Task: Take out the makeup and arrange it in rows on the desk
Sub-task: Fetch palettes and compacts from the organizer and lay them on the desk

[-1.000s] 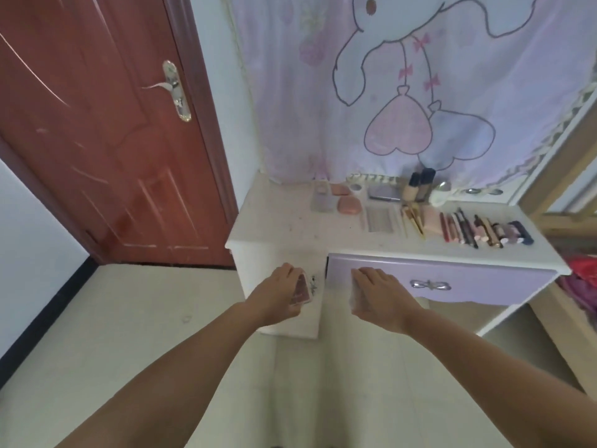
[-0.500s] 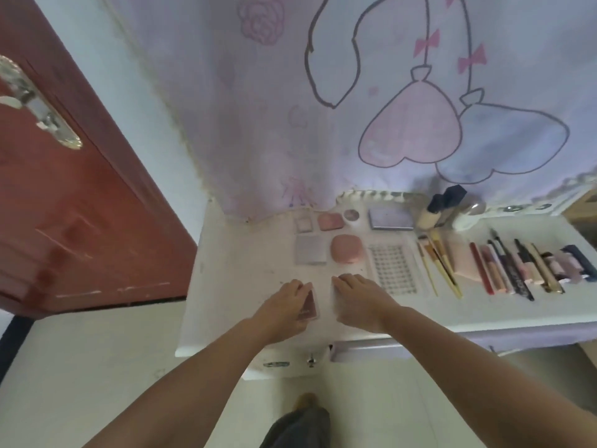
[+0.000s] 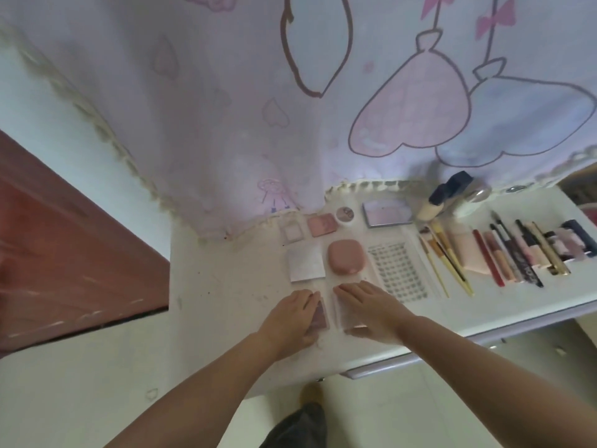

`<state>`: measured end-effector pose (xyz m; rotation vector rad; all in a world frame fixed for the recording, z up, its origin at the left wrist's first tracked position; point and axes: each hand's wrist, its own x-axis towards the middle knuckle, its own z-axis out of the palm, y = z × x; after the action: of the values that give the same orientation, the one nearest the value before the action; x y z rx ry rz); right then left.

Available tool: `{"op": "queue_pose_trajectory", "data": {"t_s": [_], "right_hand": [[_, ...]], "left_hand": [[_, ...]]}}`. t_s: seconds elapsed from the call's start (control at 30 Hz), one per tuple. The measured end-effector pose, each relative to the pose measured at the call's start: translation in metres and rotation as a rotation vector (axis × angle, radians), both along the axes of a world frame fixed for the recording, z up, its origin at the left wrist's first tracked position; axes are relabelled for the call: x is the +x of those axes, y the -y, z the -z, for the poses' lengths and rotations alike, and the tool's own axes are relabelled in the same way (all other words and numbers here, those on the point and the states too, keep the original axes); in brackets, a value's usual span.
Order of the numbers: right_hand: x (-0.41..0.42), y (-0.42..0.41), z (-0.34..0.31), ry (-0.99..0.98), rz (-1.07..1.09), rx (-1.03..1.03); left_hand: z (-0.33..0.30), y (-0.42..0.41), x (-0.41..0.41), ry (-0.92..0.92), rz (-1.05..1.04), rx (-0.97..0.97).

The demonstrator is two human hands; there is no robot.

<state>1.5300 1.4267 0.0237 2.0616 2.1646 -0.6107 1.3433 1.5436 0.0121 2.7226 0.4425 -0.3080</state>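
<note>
My left hand (image 3: 289, 318) grips a small mauve palette (image 3: 319, 317) and lays it on the white desk (image 3: 226, 286), near the front edge. Just to its right, my right hand (image 3: 371, 310) holds a pale clear case (image 3: 344, 318) down on the desk; my fingers cover most of it. Behind them lie rows of makeup: a silver square (image 3: 306, 265), a pink rounded compact (image 3: 346, 256), a pink blush (image 3: 323, 224), a small clear case (image 3: 292, 231) and a round pot (image 3: 344, 214).
Further right lie a lash tray (image 3: 397, 270), brushes (image 3: 445, 253), a row of lipsticks and pencils (image 3: 517, 253), a shiny palette (image 3: 387, 213) and foundation bottles (image 3: 442, 198). A printed curtain (image 3: 290, 108) hangs behind. A red door (image 3: 64, 237) stands left.
Both hands rose from the drawer front to the desk top, carrying the mauve palette and the clear case. They now set them down in front of the silver square and the pink compact.
</note>
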Motion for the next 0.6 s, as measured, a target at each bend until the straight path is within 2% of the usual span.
{"op": "queue_pose_trajectory", "data": {"t_s": [0.1,0.2,0.33,0.47,0.6], "right_hand": [[0.005,0.001,-0.018,0.006,0.095,0.035],[0.025,0.009,-0.050,0.077,0.209,0.131],[0.066,0.044,-0.094,0.204,0.520,0.320],[0.084,0.119,-0.138,0.402,0.851,0.459],[0.065,0.239,-0.154,0.574,1.136,0.481]], "left_hand": [[-0.017,-0.012,0.009,0.025,-0.013,0.030],[-0.045,-0.033,0.038,0.098,0.065,0.109],[-0.102,-0.032,0.108,0.250,0.156,0.214],[-0.157,0.025,0.175,0.450,0.306,0.283],[-0.182,0.130,0.219,0.513,0.489,0.255]]}}
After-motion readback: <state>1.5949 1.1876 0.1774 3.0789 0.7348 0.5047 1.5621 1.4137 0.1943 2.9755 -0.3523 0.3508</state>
